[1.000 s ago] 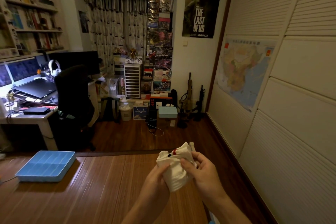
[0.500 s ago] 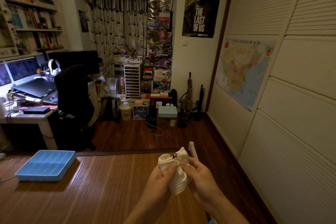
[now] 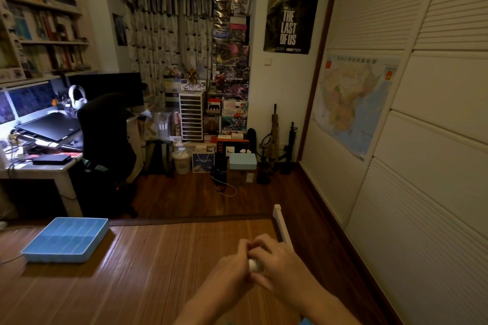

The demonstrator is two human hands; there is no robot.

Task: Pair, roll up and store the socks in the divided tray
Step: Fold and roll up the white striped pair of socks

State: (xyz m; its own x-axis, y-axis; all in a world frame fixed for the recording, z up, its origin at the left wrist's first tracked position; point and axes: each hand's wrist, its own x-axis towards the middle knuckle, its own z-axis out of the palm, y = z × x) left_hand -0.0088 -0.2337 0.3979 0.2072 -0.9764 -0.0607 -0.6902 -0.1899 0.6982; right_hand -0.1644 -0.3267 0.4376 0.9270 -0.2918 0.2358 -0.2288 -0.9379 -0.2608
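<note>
While clasping white rolled sock bundle (image 3: pixel 253 264) in curled left hand (image 3: pixel 229 269) and right hand (image 3: pixel 280 266), likely carry left to blue divided plastic tray (image 3: pixel 61 256), nearer left hand.

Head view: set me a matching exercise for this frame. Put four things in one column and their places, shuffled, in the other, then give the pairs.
Things:
1. divided tray
2. sock roll
3. map
4. poster

Places:
A. on the sliding door at the right
B. gripped between the left hand and the right hand
C. on the wooden surface, at the left
D. hanging high up, at the top middle of the view

Pairs: 1-C, 2-B, 3-A, 4-D
</note>
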